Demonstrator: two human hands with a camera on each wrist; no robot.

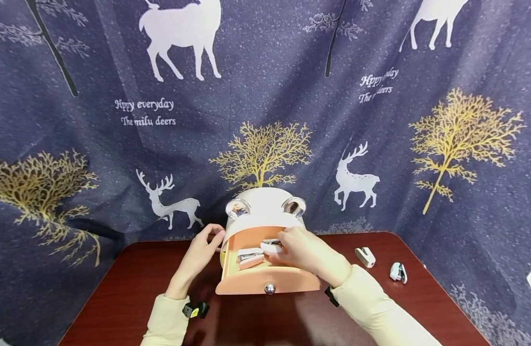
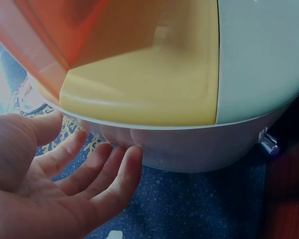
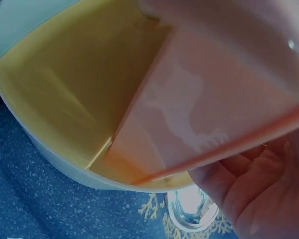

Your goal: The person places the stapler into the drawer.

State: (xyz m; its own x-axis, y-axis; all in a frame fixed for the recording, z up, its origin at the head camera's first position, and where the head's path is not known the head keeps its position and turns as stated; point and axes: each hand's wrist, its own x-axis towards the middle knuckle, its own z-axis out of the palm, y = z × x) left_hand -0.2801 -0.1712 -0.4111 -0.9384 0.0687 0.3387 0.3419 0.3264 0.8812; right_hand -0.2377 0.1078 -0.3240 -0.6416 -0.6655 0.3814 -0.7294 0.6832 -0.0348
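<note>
A white rounded desk organizer [image 1: 265, 204] stands at the table's back with its orange drawer [image 1: 244, 285] pulled out. Inside that drawer lie a white mini stapler [image 1: 245, 253] and a pink mini stapler [image 1: 251, 262]. My right hand [image 1: 302, 247] reaches into the drawer, pinching another white mini stapler [image 1: 271, 247] at its right end; in the right wrist view the drawer wall hides the fingertips. Against the organizer's left side, the fingertips of my left hand [image 1: 203, 250] touch the white casing [image 2: 189, 149], fingers loosely bent around nothing.
To the right on the dark red table [image 1: 131, 283] lie a white mini stapler [image 1: 365, 257] and a light blue mini stapler [image 1: 398, 272]. Behind hangs a dark blue cloth [image 1: 257, 96] with deer and trees. A yellow drawer [image 2: 139, 99] sits below the orange one.
</note>
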